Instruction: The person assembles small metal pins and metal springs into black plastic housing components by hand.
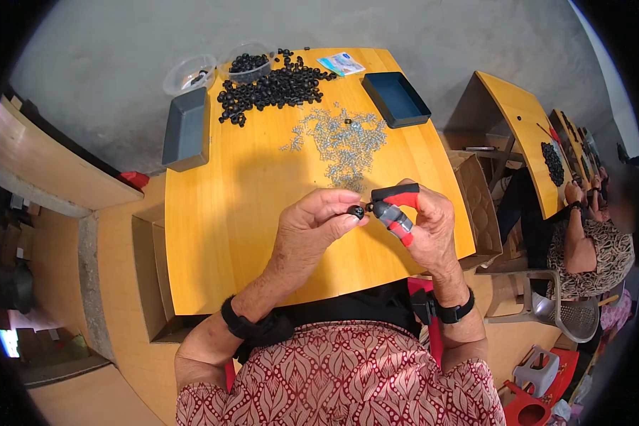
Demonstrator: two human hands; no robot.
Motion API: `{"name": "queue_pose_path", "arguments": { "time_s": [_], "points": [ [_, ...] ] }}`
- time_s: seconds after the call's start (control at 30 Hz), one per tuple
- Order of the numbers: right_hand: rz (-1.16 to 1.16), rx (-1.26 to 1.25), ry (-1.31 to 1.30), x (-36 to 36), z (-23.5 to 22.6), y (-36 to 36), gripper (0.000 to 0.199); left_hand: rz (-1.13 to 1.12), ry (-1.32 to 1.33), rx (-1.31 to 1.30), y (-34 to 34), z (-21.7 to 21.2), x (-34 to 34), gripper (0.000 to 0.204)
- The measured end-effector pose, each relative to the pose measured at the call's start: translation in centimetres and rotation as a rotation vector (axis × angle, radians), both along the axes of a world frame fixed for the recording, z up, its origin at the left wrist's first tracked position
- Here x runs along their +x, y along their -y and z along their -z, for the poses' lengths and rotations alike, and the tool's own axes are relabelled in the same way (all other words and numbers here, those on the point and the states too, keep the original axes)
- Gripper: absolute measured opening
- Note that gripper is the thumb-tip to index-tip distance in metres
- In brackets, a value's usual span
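Between the thumb and fingers of my left hand (312, 224), a small round black part (356, 211) is pinched, its face turned up. My right hand (433, 224) meets it from the other side, with red and black wrapping on its thumb and forefinger. Those two fingertips are closed near a tiny dark piece right beside the black part; what exactly they grip is too small to make out. Just beyond my hands spreads a heap of small silvery metal pieces (348, 145). Farther back lies a pile of black ring-like parts (280, 86).
On the yellow table (227, 248) stand a grey tray (186, 131) at left and a dark blue tray (408, 117) at right. Clear tubs (224, 64) and a blue-white packet (341, 64) sit at the back. Cardboard boxes (476, 199) flank the table; another person (589, 241) works at right.
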State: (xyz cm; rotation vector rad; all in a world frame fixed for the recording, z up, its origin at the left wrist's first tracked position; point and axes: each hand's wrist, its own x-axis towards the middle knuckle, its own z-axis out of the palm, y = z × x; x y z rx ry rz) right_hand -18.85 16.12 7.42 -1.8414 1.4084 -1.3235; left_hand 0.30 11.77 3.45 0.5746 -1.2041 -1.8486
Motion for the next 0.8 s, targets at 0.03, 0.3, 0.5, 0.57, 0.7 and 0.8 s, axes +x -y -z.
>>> {"name": "queue_pose_path", "arguments": {
  "time_s": [0.03,0.3,0.5,0.57,0.7,0.8],
  "points": [
    [-0.012,-0.007,-0.012,0.1,-0.1,0.1,0.016,-0.002,-0.019,0.000,0.0,0.0,-0.1,0.027],
    [-0.029,-0.004,-0.061,0.5,0.3,-0.1,0.017,0.012,-0.016,0.003,-0.3,0.5,0.1,0.028],
    [-0.038,-0.068,-0.133,1.0,0.3,0.0,0.020,-0.010,-0.008,-0.025,-0.2,0.3,0.4,0.028],
    [-0.039,-0.093,-0.176,1.2,0.2,-0.1,0.021,-0.025,0.027,-0.063,-0.2,0.3,0.4,0.028],
    [-0.028,-0.144,-0.239,1.3,0.0,0.0,0.022,-0.002,0.015,-0.019,-0.3,0.2,0.4,0.028],
    [-0.016,-0.138,-0.209,1.2,0.3,0.1,0.023,-0.001,0.036,-0.010,-0.2,0.1,0.4,0.028]
  ]
}}
